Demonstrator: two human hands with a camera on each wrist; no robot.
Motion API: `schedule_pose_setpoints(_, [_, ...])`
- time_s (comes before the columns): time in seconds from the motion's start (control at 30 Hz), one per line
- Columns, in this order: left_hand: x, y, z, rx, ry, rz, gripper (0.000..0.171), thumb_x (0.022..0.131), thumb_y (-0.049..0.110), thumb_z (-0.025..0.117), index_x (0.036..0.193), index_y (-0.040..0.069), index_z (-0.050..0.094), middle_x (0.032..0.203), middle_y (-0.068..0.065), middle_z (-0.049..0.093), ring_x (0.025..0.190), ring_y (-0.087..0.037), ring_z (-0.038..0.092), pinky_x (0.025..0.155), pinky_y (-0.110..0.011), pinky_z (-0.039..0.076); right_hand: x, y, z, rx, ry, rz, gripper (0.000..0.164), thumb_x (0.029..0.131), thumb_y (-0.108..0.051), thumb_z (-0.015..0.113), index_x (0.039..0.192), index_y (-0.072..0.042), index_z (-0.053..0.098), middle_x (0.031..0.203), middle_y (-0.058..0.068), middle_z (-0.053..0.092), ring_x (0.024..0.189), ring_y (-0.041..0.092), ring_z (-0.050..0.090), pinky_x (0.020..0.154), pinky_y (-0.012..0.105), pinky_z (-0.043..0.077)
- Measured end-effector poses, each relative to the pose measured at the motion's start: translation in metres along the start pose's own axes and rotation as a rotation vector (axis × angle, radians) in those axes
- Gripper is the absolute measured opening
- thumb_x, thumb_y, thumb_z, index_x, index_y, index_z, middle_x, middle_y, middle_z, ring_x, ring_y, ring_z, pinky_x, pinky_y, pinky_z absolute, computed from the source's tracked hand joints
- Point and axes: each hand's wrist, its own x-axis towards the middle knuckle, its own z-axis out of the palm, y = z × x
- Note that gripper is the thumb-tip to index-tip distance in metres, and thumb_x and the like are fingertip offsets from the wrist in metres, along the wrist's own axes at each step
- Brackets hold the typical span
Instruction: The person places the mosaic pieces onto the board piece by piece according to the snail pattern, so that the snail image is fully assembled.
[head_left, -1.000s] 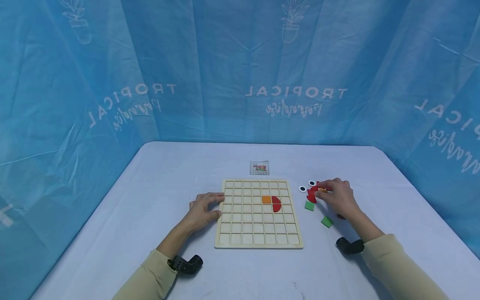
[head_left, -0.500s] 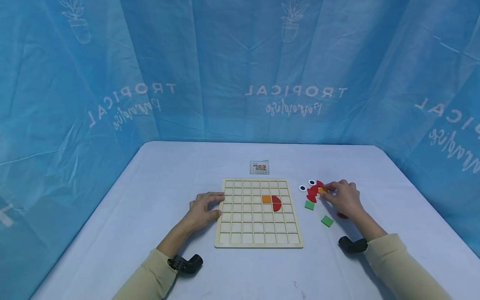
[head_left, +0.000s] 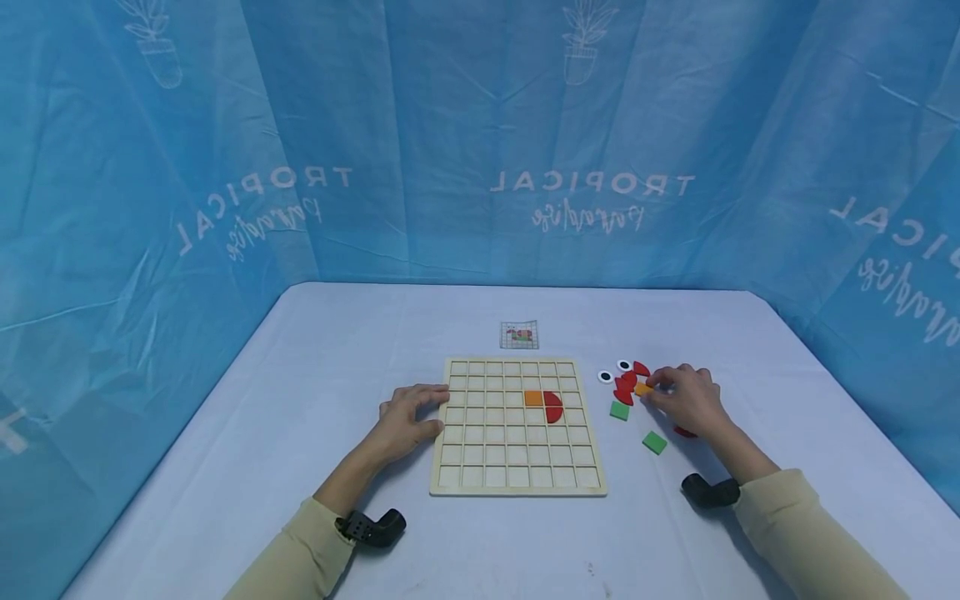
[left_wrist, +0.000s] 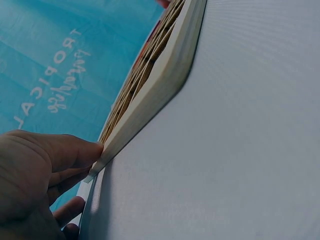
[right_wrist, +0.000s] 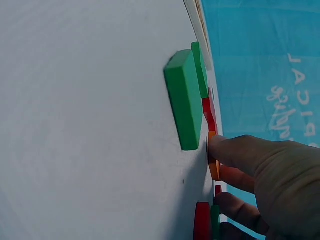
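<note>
A wooden grid board lies on the white table with an orange square tile and two red quarter-round tiles in its cells. My left hand rests against the board's left edge, its thumb and fingers spread apart; in the left wrist view the thumb touches the rim. To the right of the board, my right hand pinches another orange square tile among the loose pieces. Thumb and finger cover part of that tile in the right wrist view.
Loose red tiles, two round eye pieces and green squares lie around my right hand. Another red tile is partly hidden under the right wrist. Behind the board is a small pattern card. Blue curtains surround the table.
My right hand has drawn slightly back and right from the red tiles, uncovering them, and the orange tile at its fingertips has shifted a little toward me. The left hand stays put.
</note>
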Motion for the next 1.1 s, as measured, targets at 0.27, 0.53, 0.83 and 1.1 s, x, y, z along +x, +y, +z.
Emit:
schedule_pose_setpoints(0.27, [0.0,0.0,-0.001,0.003,0.001,-0.001,0.043,0.081,0.01,0.066,0.124,0.009,0.061,0.14,-0.003,0.051,0.135,-0.028,0.031,0.102,-0.051,0.013,-0.001,0.003,-0.001,0.0,0.006,-0.048,0.039,0.076,-0.024,0.074,0.11,-0.007,0.066,0.112,0.023,0.055,0.105,0.039,0.041,0.08,0.053,0.039])
schedule_pose_setpoints(0.53, [0.001,0.0,0.0,0.006,0.001,0.001,0.044,0.081,0.01,0.066,0.124,0.01,0.061,0.14,-0.002,0.051,0.135,-0.028,0.031,0.103,-0.052,0.013,-0.002,0.001,-0.003,-0.002,-0.003,-0.051,0.039,0.076,-0.025,0.075,0.109,-0.006,0.067,0.111,0.023,0.055,0.105,0.039,0.041,0.08,0.053,0.04])
schedule_pose_setpoints(0.83, [0.0,-0.001,0.0,-0.001,0.0,-0.001,0.043,0.081,0.009,0.066,0.123,0.009,0.061,0.14,-0.002,0.051,0.136,-0.027,0.03,0.103,-0.052,0.013,-0.01,-0.025,-0.003,0.056,-0.004,-0.101,0.036,0.079,-0.026,0.074,0.109,-0.007,0.069,0.112,0.02,0.057,0.107,0.036,0.039,0.078,0.047,0.042])
schedule_pose_setpoints(1.1, [0.0,-0.001,0.001,-0.004,0.001,-0.006,0.043,0.081,0.009,0.067,0.123,0.009,0.061,0.14,-0.002,0.051,0.136,-0.027,0.029,0.104,-0.052,0.012,-0.018,-0.061,0.008,0.054,0.015,-0.2,0.033,0.076,-0.023,0.076,0.106,-0.013,0.071,0.108,0.013,0.061,0.105,0.03,0.044,0.077,0.041,0.045])
